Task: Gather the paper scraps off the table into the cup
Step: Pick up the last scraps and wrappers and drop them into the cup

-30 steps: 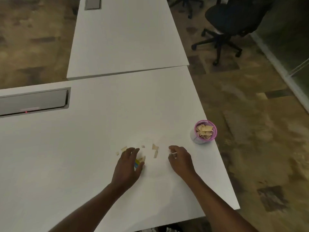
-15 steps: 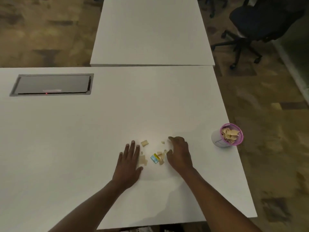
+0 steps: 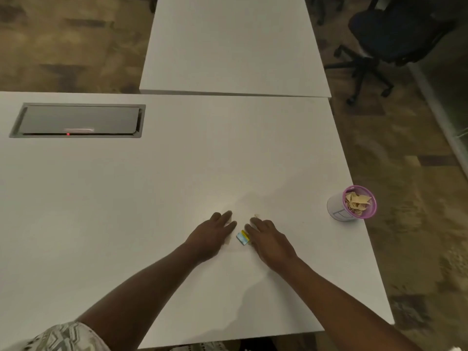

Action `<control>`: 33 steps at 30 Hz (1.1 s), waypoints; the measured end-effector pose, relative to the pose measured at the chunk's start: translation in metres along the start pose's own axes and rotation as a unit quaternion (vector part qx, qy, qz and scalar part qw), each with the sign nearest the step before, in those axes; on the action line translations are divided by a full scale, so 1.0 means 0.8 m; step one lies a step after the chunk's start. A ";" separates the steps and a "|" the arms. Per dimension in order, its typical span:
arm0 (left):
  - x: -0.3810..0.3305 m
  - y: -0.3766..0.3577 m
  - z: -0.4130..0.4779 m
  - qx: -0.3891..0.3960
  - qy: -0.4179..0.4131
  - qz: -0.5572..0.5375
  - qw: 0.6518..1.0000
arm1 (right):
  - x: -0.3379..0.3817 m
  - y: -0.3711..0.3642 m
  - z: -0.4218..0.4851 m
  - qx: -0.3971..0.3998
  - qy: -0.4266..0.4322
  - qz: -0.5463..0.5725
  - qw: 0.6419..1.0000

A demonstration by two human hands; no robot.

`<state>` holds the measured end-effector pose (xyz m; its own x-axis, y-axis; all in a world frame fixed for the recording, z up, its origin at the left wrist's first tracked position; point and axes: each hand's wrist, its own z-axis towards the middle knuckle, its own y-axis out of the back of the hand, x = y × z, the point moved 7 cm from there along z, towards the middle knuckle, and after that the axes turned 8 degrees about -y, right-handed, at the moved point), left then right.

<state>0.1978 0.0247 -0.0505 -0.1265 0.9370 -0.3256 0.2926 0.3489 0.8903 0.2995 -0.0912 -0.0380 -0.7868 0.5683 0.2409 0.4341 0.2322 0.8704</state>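
Both my hands lie flat on the white table (image 3: 177, 186), fingers straight, close together. Between my left hand (image 3: 211, 234) and my right hand (image 3: 268, 238) lies a small blue and yellow scrap (image 3: 243, 236). Tan paper scraps peek out under my left fingers (image 3: 229, 240) and beyond my right fingertips (image 3: 256, 216); most of the scraps are hidden beneath the hands. A white cup with a pink rim (image 3: 340, 210) stands near the table's right edge, to the right of my right hand, filled with tan scraps (image 3: 358, 202).
A grey cable hatch (image 3: 78, 120) with a red light is set into the table at the far left. A second white table (image 3: 233, 44) abuts the far side. A dark office chair (image 3: 390, 34) stands on the floor at the upper right. The table's right edge runs close to the cup.
My two hands have slid toward each other, sweeping the scattered scraps into a tight heap between and under them. The view has shifted, so the cup sits farther right.
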 end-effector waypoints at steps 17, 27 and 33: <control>-0.001 0.010 -0.008 -0.068 0.045 -0.074 0.994 | -0.009 0.015 0.000 -0.119 -0.084 0.153 0.977; 0.030 0.025 -0.012 -0.180 0.219 -0.288 0.915 | -0.065 0.007 -0.014 -0.099 -0.319 0.607 0.721; 0.004 0.043 0.006 -0.202 0.227 -0.305 0.902 | -0.080 0.013 -0.020 -0.083 -0.324 0.731 0.594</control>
<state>0.2121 0.0397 -0.0222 -0.5488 0.4363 -0.7130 -0.3218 0.6769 0.6620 0.3474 -0.1379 -0.0373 0.7366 0.2640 0.6227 0.3546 -0.9347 -0.0231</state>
